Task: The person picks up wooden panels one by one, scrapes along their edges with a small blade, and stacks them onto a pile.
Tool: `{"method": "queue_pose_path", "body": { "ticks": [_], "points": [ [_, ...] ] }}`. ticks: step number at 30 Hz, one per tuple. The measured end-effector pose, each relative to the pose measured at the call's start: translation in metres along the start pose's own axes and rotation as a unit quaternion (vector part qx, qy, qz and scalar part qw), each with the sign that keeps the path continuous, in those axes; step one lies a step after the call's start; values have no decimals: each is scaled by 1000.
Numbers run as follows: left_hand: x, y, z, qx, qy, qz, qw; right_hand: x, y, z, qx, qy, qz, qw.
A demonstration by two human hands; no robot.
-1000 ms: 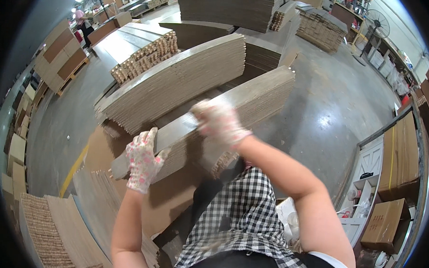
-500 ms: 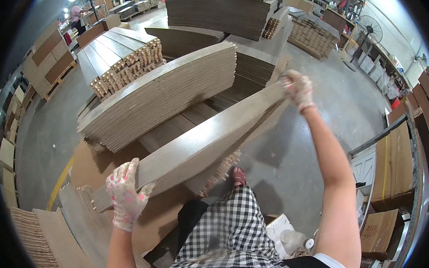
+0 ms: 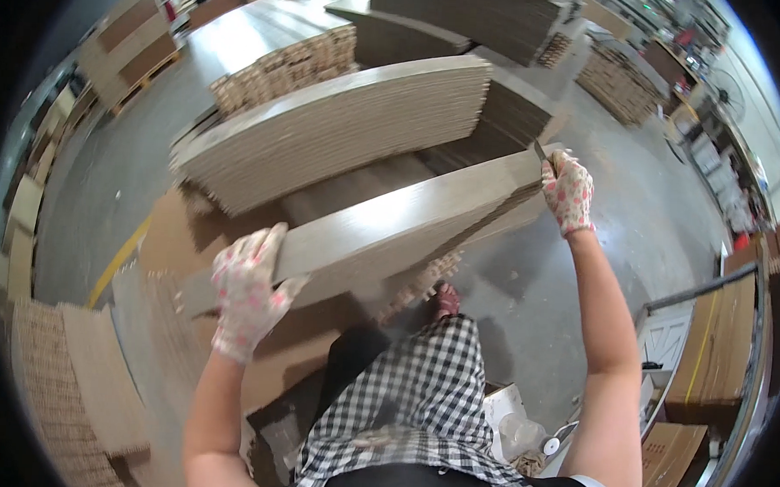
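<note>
The handling of a long grey-brown top board (image 3: 409, 208) appears to be the step in hand; it lies slanted across the middle of the view, uppermost on a stack, alongside a taller stack of similar boards (image 3: 351, 129). The board's left end is spanned by the gloved left hand (image 3: 250, 291), with fingers and thumb spread over it; whether it is firmly gripped there cannot be told. The far right end is clasped by the gloved right hand (image 3: 570, 195), its fingers curled at the corner, where a slim dark piece (image 3: 540, 152) is seen but cannot be identified. For any move from here, even support at both ends would seem to be called for. Compared with one second ago, when the right hand was blurred over the middle of the stack, it is now placed at the far end, while the left hand is kept at the near end.
</note>
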State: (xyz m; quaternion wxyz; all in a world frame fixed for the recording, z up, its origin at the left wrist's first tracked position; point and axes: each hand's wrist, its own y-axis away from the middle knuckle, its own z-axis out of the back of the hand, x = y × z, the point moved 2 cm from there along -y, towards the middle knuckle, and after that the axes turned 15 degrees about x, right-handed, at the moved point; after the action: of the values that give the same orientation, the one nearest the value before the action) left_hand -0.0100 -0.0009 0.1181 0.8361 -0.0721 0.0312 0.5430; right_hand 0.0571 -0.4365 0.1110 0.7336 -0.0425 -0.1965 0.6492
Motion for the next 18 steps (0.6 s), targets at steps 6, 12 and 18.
{"method": "queue_pose_path", "body": {
  "ticks": [6,12,18],
  "points": [
    [18,36,22,-221,32,-50,973,189,52,-38,-3,-45,200,979],
    [67,133,10,-346,263,-1,901,387,124,-64,111,-76,330,934],
    [96,187,21,-396,306,80,862,458,163,-63,109,-169,475,857]
  ]
}}
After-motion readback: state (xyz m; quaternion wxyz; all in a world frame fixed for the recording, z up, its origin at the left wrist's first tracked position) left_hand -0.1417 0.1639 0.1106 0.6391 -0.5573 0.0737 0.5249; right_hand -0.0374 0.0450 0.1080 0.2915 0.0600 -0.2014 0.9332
